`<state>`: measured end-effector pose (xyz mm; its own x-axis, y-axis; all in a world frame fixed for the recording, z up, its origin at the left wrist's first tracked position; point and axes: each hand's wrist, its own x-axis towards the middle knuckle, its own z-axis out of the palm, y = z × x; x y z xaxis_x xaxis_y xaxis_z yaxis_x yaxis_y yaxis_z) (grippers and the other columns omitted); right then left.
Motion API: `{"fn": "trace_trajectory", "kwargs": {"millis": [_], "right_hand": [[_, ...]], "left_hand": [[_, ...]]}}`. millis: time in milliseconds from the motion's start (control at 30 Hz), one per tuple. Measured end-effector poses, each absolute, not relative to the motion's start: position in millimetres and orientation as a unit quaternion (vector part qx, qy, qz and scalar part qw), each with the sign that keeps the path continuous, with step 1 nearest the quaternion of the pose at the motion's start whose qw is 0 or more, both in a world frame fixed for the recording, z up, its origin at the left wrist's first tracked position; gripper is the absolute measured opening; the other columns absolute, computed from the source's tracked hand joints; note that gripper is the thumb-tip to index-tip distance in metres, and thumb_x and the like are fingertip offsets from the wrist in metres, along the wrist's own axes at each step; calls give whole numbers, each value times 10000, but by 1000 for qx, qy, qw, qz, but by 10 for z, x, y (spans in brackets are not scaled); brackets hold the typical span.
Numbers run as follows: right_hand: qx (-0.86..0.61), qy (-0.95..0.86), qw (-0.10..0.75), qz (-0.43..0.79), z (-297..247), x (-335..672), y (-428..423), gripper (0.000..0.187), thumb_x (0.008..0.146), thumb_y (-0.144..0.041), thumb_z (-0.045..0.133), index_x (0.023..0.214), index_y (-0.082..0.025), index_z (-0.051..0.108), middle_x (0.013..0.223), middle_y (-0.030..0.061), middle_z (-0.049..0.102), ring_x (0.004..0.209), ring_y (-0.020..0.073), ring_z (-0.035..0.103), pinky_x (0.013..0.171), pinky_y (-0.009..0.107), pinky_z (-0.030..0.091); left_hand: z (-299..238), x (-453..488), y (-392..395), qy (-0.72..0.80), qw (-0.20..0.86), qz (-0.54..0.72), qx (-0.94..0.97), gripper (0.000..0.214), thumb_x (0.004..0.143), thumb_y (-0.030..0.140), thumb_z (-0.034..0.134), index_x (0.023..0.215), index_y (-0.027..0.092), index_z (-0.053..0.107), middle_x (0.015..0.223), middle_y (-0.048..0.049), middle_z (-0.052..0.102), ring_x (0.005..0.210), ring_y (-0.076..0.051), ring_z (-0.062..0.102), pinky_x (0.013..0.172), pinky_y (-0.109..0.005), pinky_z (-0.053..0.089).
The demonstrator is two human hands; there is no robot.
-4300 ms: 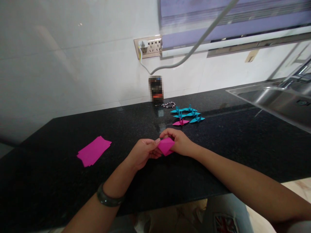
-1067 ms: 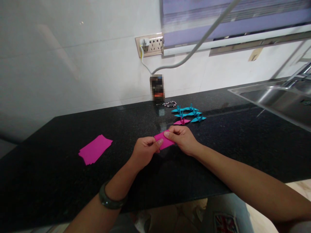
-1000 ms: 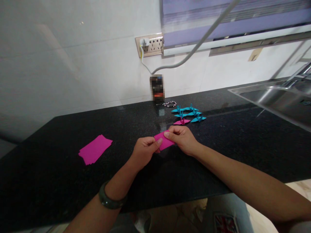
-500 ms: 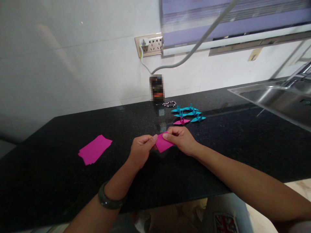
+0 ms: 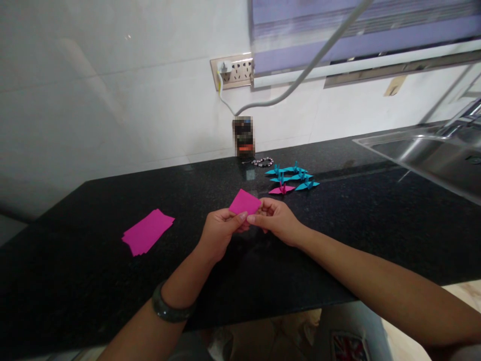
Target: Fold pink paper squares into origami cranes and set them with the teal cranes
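Observation:
Between my two hands is a small folded square of pink paper [image 5: 244, 201], turned so that one corner points away from me. My left hand [image 5: 221, 228] pinches its near left edge, thumb on top. My right hand [image 5: 280, 220] grips the near right side, its thumb close to the left thumb tip. The fingers beneath are partly hidden by the paper and thumbs. A stack of pink paper sheets [image 5: 148, 233] lies to the left. Beyond my right hand sit a pink paper crane [image 5: 281, 189] and several blue paper cranes [image 5: 307, 185].
The black countertop [image 5: 93, 281] runs along a white tiled wall. A beaded bracelet [image 5: 263, 162] and a blurred dark object [image 5: 244, 136] are at the back. On the right is a steel sink [image 5: 424, 150]. A grey hose [image 5: 300, 75] hangs before the wall.
The pink paper has been turned, its point now facing away from me instead of toward me. Both thumbs have come together at its near corner.

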<state>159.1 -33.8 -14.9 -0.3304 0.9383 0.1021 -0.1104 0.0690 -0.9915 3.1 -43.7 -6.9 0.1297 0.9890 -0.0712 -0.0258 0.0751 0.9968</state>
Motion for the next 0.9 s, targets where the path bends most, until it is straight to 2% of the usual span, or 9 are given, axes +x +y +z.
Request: {"fn": "trace_trajectory", "kwargs": {"millis": [167, 400, 567, 733, 900], "right_hand": [[-371, -579, 457, 564, -191, 1578, -344, 274, 664, -401, 626, 728, -155, 524, 582, -37, 489, 442, 53, 385, 405, 185, 314], [-388, -582, 482, 528, -176, 1577, -360, 251, 661, -346, 634, 608, -155, 479, 484, -63, 430, 410, 49, 349, 409, 195, 262], [-393, -580, 503, 506, -149, 1574, -370, 238, 665, -342, 627, 594, -154, 500, 467, -61, 429, 413, 54, 356, 412, 201, 261], [-408, -545, 551, 483, -125, 1632, -293, 231, 659, -361, 631, 614, -152, 543, 493, -42, 473, 416, 59, 378, 405, 207, 283], [-391, -478, 609, 498, -102, 1715, -189, 255, 672, -398, 613, 651, -162, 518, 542, -41, 493, 410, 51, 382, 386, 194, 310]], "left_hand": [[-77, 41, -442, 462, 583, 453, 491, 189, 640, 291, 670, 723, 121, 659, 618, -30, 653, 568, -108, 594, 601, -241, 480], [-76, 44, -445, 461, 567, 461, 502, 169, 642, 277, 668, 676, 114, 647, 587, -28, 645, 533, -100, 580, 568, -227, 468], [-59, 39, -452, 460, 564, 460, 509, 174, 646, 286, 664, 679, 116, 647, 584, -30, 643, 528, -103, 574, 566, -232, 468], [-69, 22, -447, 469, 550, 452, 522, 195, 638, 304, 665, 643, 111, 642, 576, -43, 642, 508, -106, 565, 544, -233, 458], [-71, 24, -441, 488, 534, 447, 527, 215, 634, 320, 663, 606, 110, 630, 568, -49, 640, 501, -109, 564, 544, -236, 456]]}}
